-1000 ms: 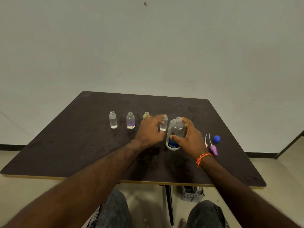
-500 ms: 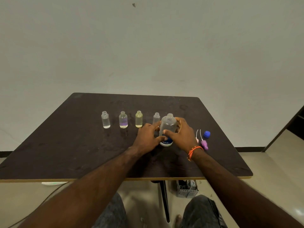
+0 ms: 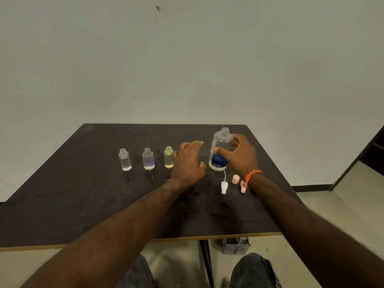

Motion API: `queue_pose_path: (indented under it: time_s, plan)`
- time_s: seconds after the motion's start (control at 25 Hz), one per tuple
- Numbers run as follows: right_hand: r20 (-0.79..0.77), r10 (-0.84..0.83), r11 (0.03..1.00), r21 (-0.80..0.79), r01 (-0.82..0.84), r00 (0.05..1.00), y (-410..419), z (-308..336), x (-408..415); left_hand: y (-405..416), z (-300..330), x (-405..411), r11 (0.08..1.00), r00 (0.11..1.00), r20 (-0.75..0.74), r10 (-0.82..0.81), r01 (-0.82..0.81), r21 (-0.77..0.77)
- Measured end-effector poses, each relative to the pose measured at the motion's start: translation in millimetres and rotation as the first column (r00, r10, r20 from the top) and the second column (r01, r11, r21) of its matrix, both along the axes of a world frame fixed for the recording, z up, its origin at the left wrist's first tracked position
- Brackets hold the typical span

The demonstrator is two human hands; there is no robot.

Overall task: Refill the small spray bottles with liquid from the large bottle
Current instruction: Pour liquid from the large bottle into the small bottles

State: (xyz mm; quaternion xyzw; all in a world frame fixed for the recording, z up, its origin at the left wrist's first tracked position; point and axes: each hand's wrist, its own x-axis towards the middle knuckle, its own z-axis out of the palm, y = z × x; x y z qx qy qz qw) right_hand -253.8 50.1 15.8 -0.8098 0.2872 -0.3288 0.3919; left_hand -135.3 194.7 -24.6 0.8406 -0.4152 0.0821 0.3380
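I log a dark bench point(image 3: 62, 204) set against a pale wall. At far left of the row stands a clear small bottle point(image 3: 124, 159), uncapped and upright, with colourless liquid low in it. Next along, well apart from it, is a second small bottle point(image 3: 148, 159), open-necked, its contents tinted purple. Beside that stands a yellowish small bottle point(image 3: 169, 157), also open at the top.

The left hand point(image 3: 188, 163) sits just right of the yellowish bottle, back upward, fingers curled forward over the bench. Its grip is loosely curled; I cannot tell whether it encloses anything, since the hand hides whatever lies beneath it.

To its right I note the large bottle point(image 3: 220, 151), clear with a dark blue label, cap off and upright. Its base appears at or just above the bench; I cannot tell which. The right hand point(image 3: 241, 157) has its grip closed around the body of this bottle, thumb across the front, fingers behind. An orange wristband point(image 3: 252, 175) circles that wrist.

Nearer me, below the large bottle, lies a white spray head point(image 3: 224, 186) with its dip tube. Further right are a pink cap point(image 3: 235, 179) and a pink spray head point(image 3: 242, 187), partly hidden by the wrist.
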Motion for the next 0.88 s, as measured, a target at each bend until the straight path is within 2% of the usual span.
queue_pose_path:
  time_s: [0.12, 0.36, 0.52, 0.68, 0.88]
  plan:
    - [-0.065, -0.066, 0.998, -0.029, 0.064, 0.996, -23.0, 1.6, 12.1, -9.1, 8.7, 16.8, 0.993, 0.995, -0.004, 0.103, -0.102, 0.064]
    - [-0.129, -0.136, 0.990, 0.018, 0.139, 0.982, -54.0, -17.6, 30.5, -22.9, 14.0, 31.6, 0.971, 0.996, -0.026, 0.083, -0.075, 0.226]
    - [-0.143, -0.146, 0.988, 0.030, 0.152, 0.979, -61.3, -26.6, 33.4, -23.2, 14.9, 32.0, 0.959, 0.993, -0.051, 0.110, -0.093, 0.269]
    - [-0.179, -0.117, 0.992, 0.029, 0.124, 0.977, -62.6, -26.8, 30.8, -14.4, 17.4, 32.2, 0.950, 0.984, -0.059, 0.169, -0.146, 0.276]
    - [-0.293, -0.083, 0.994, 0.047, 0.101, 0.952, -60.2, -21.2, 15.8, 6.1, 21.0, 28.7, 0.975, 0.988, -0.096, 0.122, -0.101, 0.200]
